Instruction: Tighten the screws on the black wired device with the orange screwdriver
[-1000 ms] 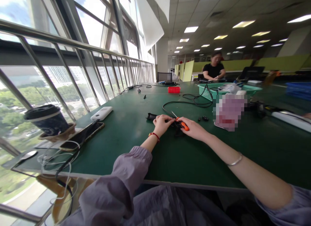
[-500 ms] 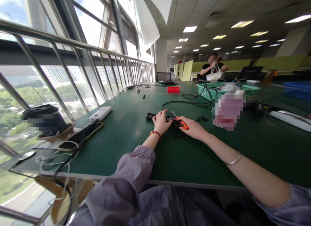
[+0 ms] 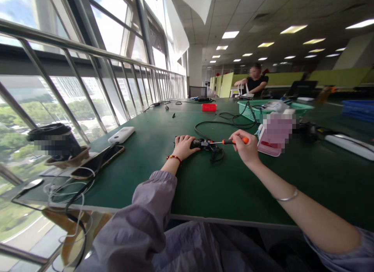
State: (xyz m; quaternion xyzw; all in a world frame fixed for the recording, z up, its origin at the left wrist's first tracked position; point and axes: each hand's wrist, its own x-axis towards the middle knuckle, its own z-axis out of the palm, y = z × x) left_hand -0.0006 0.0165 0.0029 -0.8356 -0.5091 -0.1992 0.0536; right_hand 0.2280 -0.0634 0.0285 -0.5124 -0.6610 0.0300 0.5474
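A black corded device (image 3: 206,144) lies on the green table, with a loop of thin black wire hanging off its right part. My left hand (image 3: 184,147) is closed over the left part of it and holds it down. Between the fingers of my right hand (image 3: 244,148) is the orange-and-black handle of a screwdriver (image 3: 227,142). Its thin shaft points left, the tip at or close to the device's right end; whether it touches I cannot tell.
To the right, a pink blurred object (image 3: 270,147) stands before a green basket (image 3: 247,110). A red box (image 3: 209,107) sits farther back. On the left are a white power bank (image 3: 121,135), a phone (image 3: 84,171) and a cup (image 3: 58,143). A person (image 3: 257,83) sits beyond the table.
My right hand has moved right, now holding the screwdriver level by its handle with the shaft toward the device. My left hand has shifted left along the device. The person beyond lowered the white bag.
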